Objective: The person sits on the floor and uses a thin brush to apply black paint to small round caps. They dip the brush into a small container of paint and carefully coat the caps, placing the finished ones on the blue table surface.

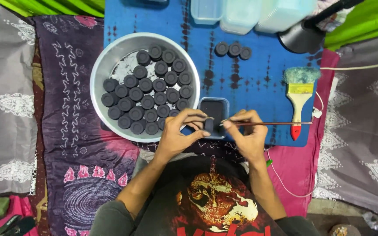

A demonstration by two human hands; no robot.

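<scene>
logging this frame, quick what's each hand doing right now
left hand: closed on a small dark round piece.
right hand: closed on a thin brush, tip at the piece.

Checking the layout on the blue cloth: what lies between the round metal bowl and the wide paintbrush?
In the head view, between the metal bowl and the wide paintbrush sits a small dark square tray; farther back lie three loose black discs.

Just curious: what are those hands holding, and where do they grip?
Left hand pinches a dark round cap by its sides; right hand holds a thin brush near its tip.
</scene>
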